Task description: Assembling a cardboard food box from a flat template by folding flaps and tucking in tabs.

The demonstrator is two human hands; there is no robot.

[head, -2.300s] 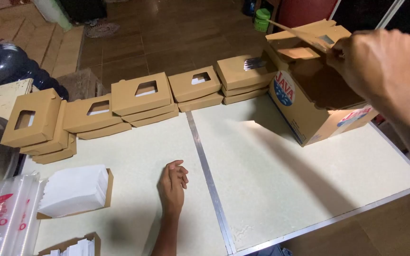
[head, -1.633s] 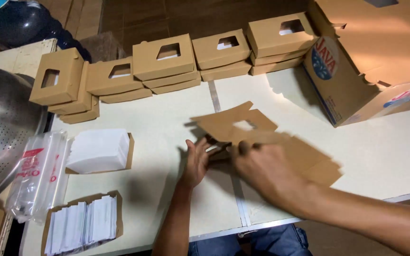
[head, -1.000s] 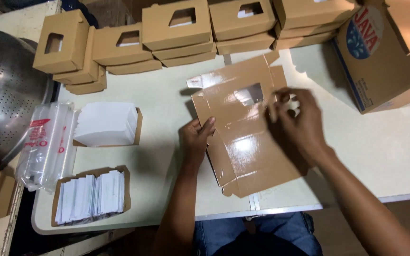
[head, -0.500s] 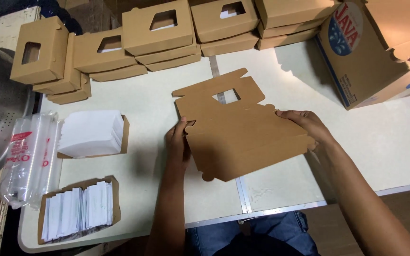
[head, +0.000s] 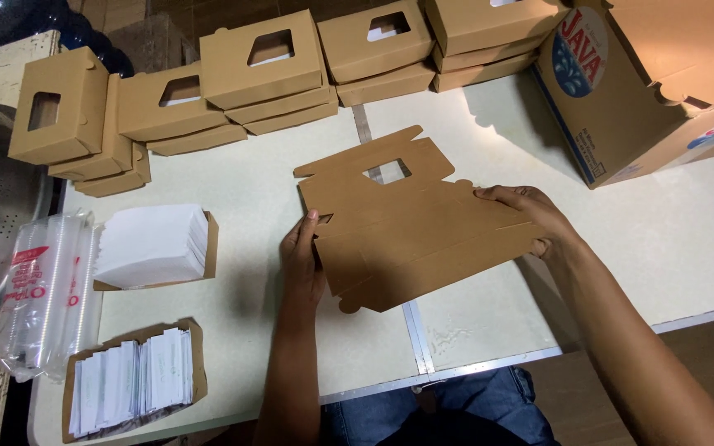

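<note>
**Keep the flat box blank square before you crease it**

Head view: you hold a flat brown cardboard blank (head: pixel 411 223) at the centre of the frame, lying on the pale counter (head: pixel 249 190) across the metal seam that runs down its middle. Your left hand (head: pixel 303 260) grips the blank's left edge, thumb on top; your right hand (head: pixel 530 216) pinches its right edge, fingers curled over the corner. The two hands are well apart, each clamped on the blank. The window cut-out sits toward the upper part of the sheet.

To fold well, in my judgement, keep both grips low on the edges so the score lines stay visible, and press along a score rather than across the window, where the card is weakest. Keep the sheet flat on the counter while you start a crease.

Across the top of the frame stand folded window boxes (head: pixel 262 62) in stacks. At upper right lies a large carton (head: pixel 621 99) on its side. At left sit a stack of white paper (head: pixel 154 244), a tray of white slips (head: pixel 130 388) and a clear plastic packet (head: pixel 47 293).
</note>
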